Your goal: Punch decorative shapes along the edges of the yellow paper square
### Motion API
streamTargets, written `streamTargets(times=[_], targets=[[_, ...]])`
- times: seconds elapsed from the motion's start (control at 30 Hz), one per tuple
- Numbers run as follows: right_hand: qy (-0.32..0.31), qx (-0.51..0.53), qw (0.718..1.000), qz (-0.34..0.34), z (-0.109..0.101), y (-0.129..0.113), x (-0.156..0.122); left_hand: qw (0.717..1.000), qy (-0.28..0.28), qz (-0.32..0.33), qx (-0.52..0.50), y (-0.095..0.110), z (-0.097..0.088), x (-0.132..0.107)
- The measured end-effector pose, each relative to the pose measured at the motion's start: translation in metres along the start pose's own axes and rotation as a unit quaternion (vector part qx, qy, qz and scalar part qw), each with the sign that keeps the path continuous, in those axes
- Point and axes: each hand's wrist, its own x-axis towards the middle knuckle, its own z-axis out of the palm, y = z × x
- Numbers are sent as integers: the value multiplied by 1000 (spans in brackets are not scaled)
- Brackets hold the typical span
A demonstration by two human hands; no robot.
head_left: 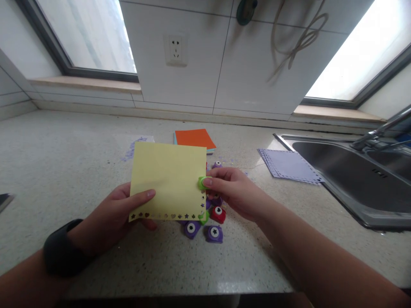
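A square sheet of yellow paper (170, 175) is held up over the counter by my left hand (125, 207), thumb on its face and fingers behind. Small cut-out shapes, such as stars and hearts, run along its bottom edge and up the lower right edge. My right hand (233, 188) pinches a green craft punch (203, 183) at the sheet's right edge, thumb on top. Below and behind the paper lie more punches, among them a red punch (218, 214) and two purple ones, a left purple punch (192, 229) and a right purple punch (214, 234). The sheet partly hides others.
Behind the sheet is a stack of coloured paper (195, 139), orange on top. Lilac sheets with punched edges (289, 164) lie at right, reaching the steel sink (340, 171). Purple paper bits (131, 150) are scattered at back left. A dark object (4, 201) sits at far left.
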Motion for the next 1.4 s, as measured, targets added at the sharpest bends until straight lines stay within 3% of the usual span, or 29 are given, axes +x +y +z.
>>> streamTargets(times=[1.4], targets=[[-12, -15, 1000, -19, 1, 0, -1, 1000, 22, 4, 7, 3, 5, -7]])
